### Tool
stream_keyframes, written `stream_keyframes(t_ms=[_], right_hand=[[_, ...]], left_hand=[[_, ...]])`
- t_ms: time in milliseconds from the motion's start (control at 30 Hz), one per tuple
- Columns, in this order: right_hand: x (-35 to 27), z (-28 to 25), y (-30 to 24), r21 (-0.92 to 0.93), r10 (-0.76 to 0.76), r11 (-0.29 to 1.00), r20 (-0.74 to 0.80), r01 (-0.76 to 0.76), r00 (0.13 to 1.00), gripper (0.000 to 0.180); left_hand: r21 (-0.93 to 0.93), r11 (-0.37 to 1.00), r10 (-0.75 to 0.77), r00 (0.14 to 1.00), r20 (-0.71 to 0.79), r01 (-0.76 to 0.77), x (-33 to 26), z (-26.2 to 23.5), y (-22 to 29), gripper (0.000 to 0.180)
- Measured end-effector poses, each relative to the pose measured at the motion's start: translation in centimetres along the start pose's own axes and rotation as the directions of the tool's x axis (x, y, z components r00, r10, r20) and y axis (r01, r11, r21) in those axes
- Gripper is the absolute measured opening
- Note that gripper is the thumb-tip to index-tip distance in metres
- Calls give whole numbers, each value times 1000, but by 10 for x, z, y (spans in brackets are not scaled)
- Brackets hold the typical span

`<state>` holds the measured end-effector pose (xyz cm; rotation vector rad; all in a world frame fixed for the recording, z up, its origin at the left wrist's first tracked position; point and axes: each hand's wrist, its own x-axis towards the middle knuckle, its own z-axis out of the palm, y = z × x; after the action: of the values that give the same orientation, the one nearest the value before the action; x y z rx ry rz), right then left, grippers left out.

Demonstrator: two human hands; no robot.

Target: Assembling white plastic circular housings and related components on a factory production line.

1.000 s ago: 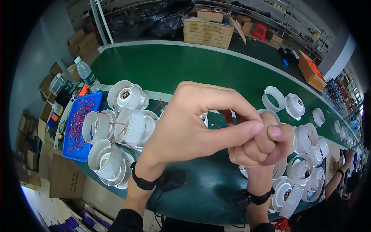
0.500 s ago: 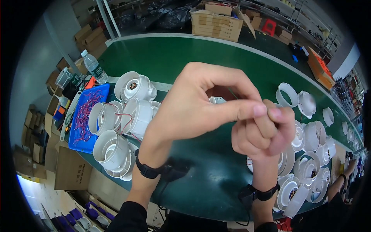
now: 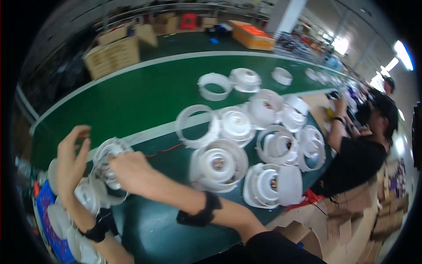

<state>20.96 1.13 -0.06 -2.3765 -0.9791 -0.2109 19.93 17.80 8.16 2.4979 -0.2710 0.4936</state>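
At the left side of the bench, my right hand (image 3: 131, 172) reaches across with its fingers bent on a white round plastic housing (image 3: 115, 144). Its fingertips are partly hidden inside the rim, and the picture is somewhat blurred. My left hand (image 3: 72, 160) is raised just left of that housing, fingers stretched and apart, with nothing seen in it. A thin red wire (image 3: 165, 150) runs along the bench to the right of the housing. More white housings (image 3: 85, 198) lie below and beside my left wrist.
Several white housings (image 3: 218, 163) and loose rings (image 3: 214, 87) stand right of centre. A blue tray (image 3: 47, 215) of thin red wires sits at lower left. Another person (image 3: 358, 147) works at the right. A cardboard box (image 3: 112, 55) stands beyond the green bench (image 3: 145, 88).
My view has swung to the right. My hands, pinched together before, have come apart. The right one is now at a white housing, and the left one has spread its fingers.
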Motion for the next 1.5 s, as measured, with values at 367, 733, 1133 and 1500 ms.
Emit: stream_keyframes(t_ms=[367, 733, 1133, 1500], right_hand=[[-28, -89, 2, -89, 43, 993, -309, -74, 950, 14], [-17, -127, 11, -28, 170, 979, -441, -203, 881, 14], [-3, -114, 13, 53, -76, 990, -586, 131, 807, 24], [-8, -131, 13, 646, 307, 762, -421, 44, 854, 30]], left_hand=[[-236, 967, -50, 983, 177, 91, 24, 71, -86, 27], [-260, 959, 68, 803, 592, 110, 7, 65, -84, 41], [-860, 505, 197, 961, 195, 71, 0, -1, 10, 69], [-792, 610, 115, 990, 84, -3, 3, 14, 46, 27]])
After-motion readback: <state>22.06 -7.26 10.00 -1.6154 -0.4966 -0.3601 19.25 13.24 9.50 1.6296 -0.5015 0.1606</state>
